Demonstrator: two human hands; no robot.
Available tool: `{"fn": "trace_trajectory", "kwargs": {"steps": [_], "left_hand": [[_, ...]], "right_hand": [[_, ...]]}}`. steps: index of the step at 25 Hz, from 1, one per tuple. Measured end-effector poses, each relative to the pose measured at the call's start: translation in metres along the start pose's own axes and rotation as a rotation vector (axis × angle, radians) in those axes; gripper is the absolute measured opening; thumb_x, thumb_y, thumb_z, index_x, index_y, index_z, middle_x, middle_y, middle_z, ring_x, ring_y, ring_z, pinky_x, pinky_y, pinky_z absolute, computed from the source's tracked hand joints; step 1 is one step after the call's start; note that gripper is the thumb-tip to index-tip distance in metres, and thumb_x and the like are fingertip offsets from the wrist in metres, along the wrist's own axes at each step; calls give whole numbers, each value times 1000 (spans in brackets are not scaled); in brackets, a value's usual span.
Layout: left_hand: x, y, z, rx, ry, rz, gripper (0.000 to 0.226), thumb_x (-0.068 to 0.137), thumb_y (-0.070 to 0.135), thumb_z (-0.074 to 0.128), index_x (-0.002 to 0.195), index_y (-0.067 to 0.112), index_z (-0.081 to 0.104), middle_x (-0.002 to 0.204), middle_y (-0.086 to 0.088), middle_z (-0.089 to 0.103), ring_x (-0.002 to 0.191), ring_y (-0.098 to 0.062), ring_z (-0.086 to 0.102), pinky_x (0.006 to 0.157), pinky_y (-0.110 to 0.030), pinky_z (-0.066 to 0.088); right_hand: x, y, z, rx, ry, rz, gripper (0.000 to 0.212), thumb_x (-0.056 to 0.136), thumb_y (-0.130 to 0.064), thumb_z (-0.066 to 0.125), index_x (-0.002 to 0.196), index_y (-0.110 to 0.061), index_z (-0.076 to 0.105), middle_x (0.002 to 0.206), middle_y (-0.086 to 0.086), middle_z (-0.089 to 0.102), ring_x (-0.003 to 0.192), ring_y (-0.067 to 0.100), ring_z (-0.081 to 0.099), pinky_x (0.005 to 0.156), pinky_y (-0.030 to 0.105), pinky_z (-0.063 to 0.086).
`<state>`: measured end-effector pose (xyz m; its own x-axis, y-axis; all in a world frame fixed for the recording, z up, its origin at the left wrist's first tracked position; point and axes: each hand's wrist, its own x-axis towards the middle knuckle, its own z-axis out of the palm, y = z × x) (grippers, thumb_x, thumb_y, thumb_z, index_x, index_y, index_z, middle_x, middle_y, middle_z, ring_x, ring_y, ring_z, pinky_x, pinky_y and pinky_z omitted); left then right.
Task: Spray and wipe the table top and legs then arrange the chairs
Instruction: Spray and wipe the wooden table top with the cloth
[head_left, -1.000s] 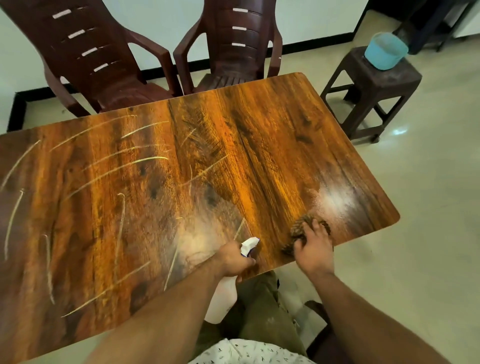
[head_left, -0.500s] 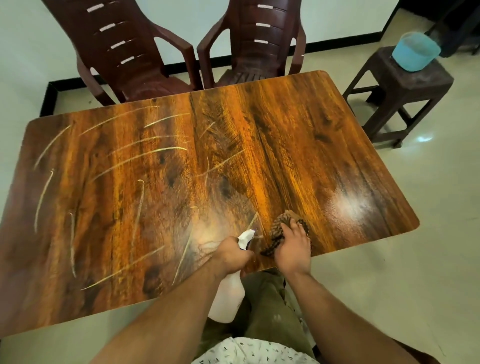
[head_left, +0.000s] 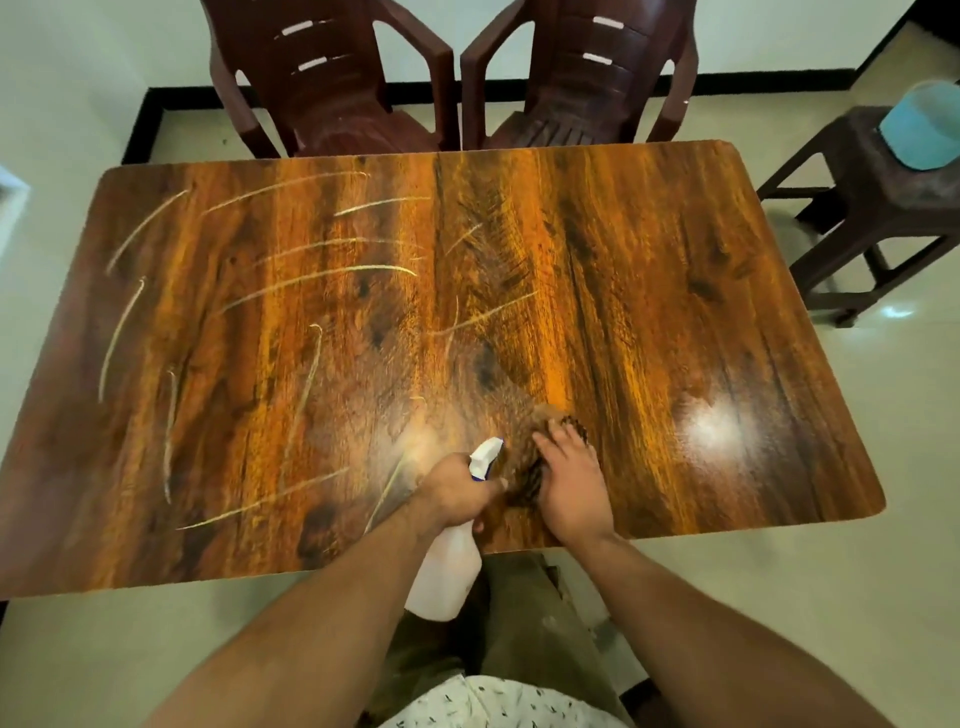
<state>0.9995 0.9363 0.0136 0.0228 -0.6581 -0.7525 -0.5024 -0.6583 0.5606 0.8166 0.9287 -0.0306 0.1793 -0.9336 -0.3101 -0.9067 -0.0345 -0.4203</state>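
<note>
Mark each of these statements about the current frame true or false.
1. The left hand grips a white spray bottle. True.
2. The right hand presses a cloth onto the table top. True.
3. The blue tub sits on the table top. False: it sits on the dark stool beside the table.
4. Only one chair stands at the far edge. False: the left chair and the right chair stand there side by side.

head cam, high, faces fwd & down, table (head_left: 623, 312) close below
</note>
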Motion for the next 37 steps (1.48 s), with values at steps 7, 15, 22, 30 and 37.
{"fn": "trace_trajectory", "kwargs": {"steps": [7,15,22,30,37], "left_hand": [[11,14,-22,-76,26,-20,19,94,18,70,84,5,62,53,-1,64,36,-14,58,48,-23,51],[33,21,-42,-147,109,-57,14,90,14,68,94,2,64,63,-13,67,50,-34,66,59,-41,57],[67,51,-69,-116,145,-86,20,94,20,65,102,1,64,70,-8,70,45,-18,65,69,-39,62],[116,94,-108,-81,43,44,29,97,12,61,126,14,60,69,-4,69,43,-16,62,54,-33,58],[164,114,-157,-44,101,28,17,94,12,64,110,5,66,67,-4,66,49,-12,62,49,-20,50]], "right_hand": [[-38,28,-10,-95,-385,-663,55,90,-22,45,143,-33,51,160,-12,32,152,10,13,125,46,5],[78,-36,-24,-78,-247,-465,55,92,-13,49,145,-28,50,162,-6,30,152,14,14,126,45,5],[148,-25,-39,-96,-12,-121,52,97,-20,43,149,-28,43,163,-5,27,153,15,12,126,45,6],[163,-38,-37,-173,-101,-390,51,102,-27,35,152,-27,36,164,-6,19,154,17,9,125,42,1],[227,-75,-43,-199,-96,-318,50,102,-41,31,150,-30,39,165,-6,21,153,15,6,126,46,5]]}}
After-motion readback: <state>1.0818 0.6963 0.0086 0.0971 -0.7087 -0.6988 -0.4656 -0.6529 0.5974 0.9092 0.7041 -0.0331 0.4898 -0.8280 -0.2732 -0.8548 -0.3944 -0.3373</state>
